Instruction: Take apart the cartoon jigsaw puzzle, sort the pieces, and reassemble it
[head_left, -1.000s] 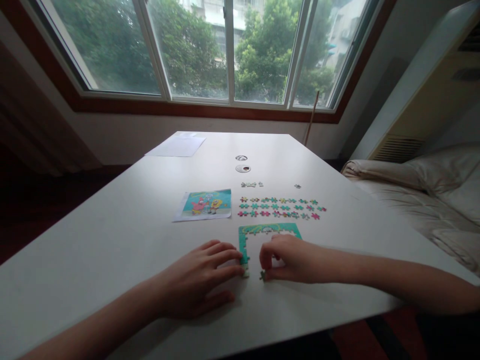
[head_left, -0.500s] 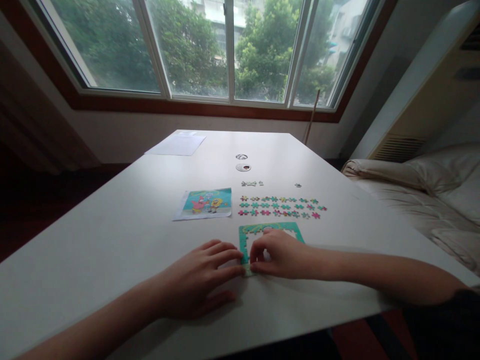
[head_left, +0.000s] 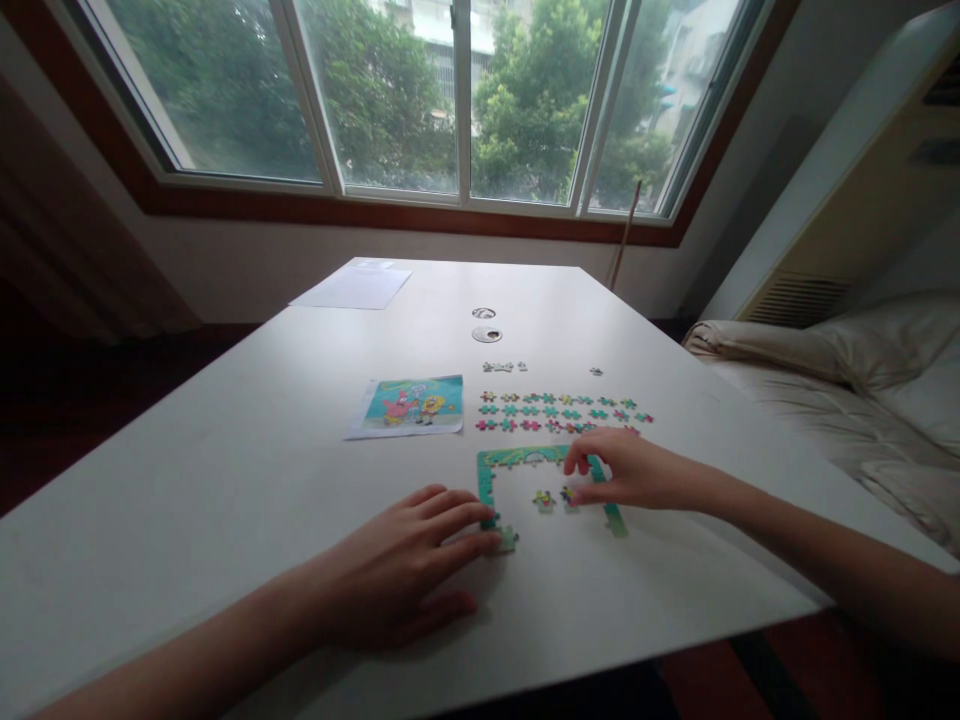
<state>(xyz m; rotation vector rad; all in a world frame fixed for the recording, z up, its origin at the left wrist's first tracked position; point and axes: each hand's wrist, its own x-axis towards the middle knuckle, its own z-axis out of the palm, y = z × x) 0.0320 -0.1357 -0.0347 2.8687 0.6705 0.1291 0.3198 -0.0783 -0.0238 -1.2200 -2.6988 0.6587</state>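
Note:
A partly joined green jigsaw border (head_left: 486,490) lies on the white table, its left, top and right sides in place. My left hand (head_left: 427,540) lies spread at its lower left, fingertips on the edge and on a pale green corner piece (head_left: 507,541). My right hand (head_left: 630,468) hovers over the border's right side. Its thumb and forefinger are apart, the thumb by a multicoloured puzzle piece (head_left: 566,495); whether it touches is unclear. Another colourful piece (head_left: 544,500) lies just left of that one, inside the border.
Rows of loose puzzle pieces (head_left: 531,411) lie beyond the border, partly behind my right hand. To their left is a printed cartoon picture (head_left: 415,406). Farther back are a few grey pieces (head_left: 499,367), two round discs (head_left: 487,335) and a paper sheet (head_left: 352,288).
My right hand has moved from the lower left corner to the right side, uncovering the border's inside and two colourful pieces. My left hand has barely moved.

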